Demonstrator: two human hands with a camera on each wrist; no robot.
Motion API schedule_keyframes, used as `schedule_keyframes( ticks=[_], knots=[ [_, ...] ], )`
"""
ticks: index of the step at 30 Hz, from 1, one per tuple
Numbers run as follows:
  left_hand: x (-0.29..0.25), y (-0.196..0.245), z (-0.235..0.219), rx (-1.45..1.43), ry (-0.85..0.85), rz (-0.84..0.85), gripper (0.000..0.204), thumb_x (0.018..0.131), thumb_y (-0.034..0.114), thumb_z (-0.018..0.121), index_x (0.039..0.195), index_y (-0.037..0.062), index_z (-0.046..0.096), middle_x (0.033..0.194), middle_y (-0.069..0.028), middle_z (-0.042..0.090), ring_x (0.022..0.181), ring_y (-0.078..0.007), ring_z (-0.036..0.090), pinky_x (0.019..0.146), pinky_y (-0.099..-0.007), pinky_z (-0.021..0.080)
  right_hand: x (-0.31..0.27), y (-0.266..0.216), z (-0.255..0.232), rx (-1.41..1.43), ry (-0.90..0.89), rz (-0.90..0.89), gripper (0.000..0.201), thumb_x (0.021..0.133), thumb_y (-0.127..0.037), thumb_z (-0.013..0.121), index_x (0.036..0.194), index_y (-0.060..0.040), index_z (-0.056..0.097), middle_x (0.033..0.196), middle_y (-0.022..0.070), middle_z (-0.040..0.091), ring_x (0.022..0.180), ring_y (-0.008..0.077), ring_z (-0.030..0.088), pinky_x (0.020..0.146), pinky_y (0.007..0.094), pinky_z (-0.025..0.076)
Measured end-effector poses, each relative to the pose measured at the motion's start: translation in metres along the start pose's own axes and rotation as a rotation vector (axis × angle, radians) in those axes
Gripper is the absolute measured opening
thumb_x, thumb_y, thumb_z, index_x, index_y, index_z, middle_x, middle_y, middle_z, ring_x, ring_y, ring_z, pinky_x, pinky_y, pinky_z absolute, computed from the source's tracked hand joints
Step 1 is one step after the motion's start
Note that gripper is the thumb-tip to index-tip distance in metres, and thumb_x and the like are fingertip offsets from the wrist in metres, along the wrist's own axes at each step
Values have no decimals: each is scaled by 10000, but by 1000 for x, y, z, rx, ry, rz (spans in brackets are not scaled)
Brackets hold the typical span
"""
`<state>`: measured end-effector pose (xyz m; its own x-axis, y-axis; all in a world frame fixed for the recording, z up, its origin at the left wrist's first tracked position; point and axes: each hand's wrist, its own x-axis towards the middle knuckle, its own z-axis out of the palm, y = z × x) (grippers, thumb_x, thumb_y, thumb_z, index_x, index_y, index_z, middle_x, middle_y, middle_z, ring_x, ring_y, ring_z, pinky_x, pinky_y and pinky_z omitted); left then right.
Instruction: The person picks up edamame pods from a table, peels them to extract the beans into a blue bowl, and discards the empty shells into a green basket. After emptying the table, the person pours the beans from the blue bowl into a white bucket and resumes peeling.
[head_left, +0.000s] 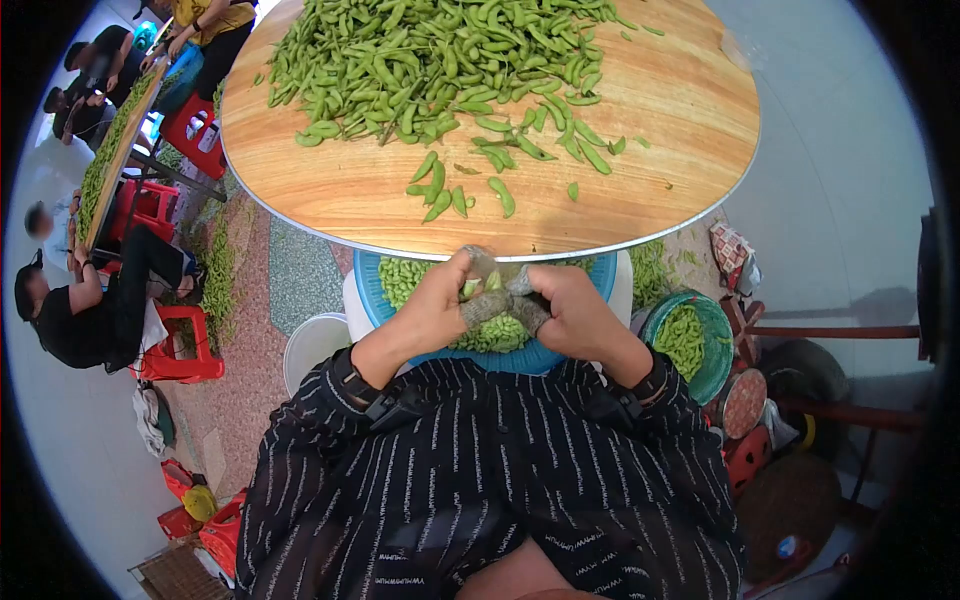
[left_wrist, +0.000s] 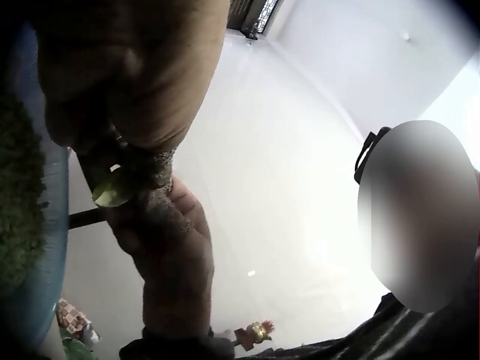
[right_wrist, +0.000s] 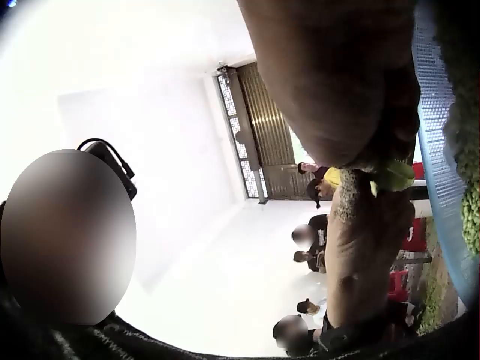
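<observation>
Both hands meet over a blue basket (head_left: 540,358) of shelled green beans (head_left: 497,334), just below the table's near edge. The left hand (head_left: 432,308) has curled fingers and pinches a green pod (head_left: 470,289); grey coverings wrap some fingertips. Close against it, the right hand (head_left: 578,312) has its thumb and covered fingers at the pod's other side. In the left wrist view the pod (left_wrist: 112,189) shows between the two hands. The right wrist view shows the pod (right_wrist: 393,177) at the pinched fingers. What lies inside the fingers is hidden.
A round wooden table (head_left: 690,120) bears a heap of pods (head_left: 430,60). A white bucket (head_left: 312,345) stands left of the basket, a green basket of pods (head_left: 682,340) right. People sit on red stools (head_left: 185,345) along a table at the left.
</observation>
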<state>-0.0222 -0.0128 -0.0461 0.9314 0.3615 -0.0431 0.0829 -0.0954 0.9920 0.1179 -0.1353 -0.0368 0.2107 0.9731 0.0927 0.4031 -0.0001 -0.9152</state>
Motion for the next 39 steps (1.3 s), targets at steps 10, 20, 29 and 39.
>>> schedule_keyframes(
  ticks=[10, 20, 29, 39],
  knots=[
    [-1, 8, -4, 180, -68, -47, 240, 718, -34, 496, 955, -1, 508, 747, -97, 559, 715, -153, 524, 657, -268, 415, 0, 2, -6, -18, -52, -52, 88, 642, -9, 534, 718, 8, 494, 603, 185, 475, 552, 339, 471, 507, 347, 372],
    [5, 41, -20, 593, -388, 331, 132, 704, 93, 607, 823, 44, 572, 772, -97, 588, 754, -302, 542, 663, -365, 427, -61, 22, -80, -132, 129, 272, 57, 731, -40, 557, 744, 9, 532, 617, 67, 545, 562, 154, 505, 529, 272, 405],
    [126, 60, -83, 723, 329, 254, 150, 759, 118, 586, 828, -15, 572, 701, -84, 589, 592, -128, 536, 546, -271, 426, -48, 15, -71, 380, 283, 340, 47, 741, -35, 553, 708, -4, 542, 594, -19, 494, 530, 66, 425, 479, 207, 335],
    [202, 35, -107, 1208, 645, 180, 236, 674, 147, 610, 777, -32, 495, 736, -221, 554, 732, -385, 538, 641, -440, 425, -172, 119, -135, -857, 548, 593, 117, 671, -54, 550, 727, 39, 506, 665, 260, 503, 665, 425, 483, 552, 383, 394]
  ],
)
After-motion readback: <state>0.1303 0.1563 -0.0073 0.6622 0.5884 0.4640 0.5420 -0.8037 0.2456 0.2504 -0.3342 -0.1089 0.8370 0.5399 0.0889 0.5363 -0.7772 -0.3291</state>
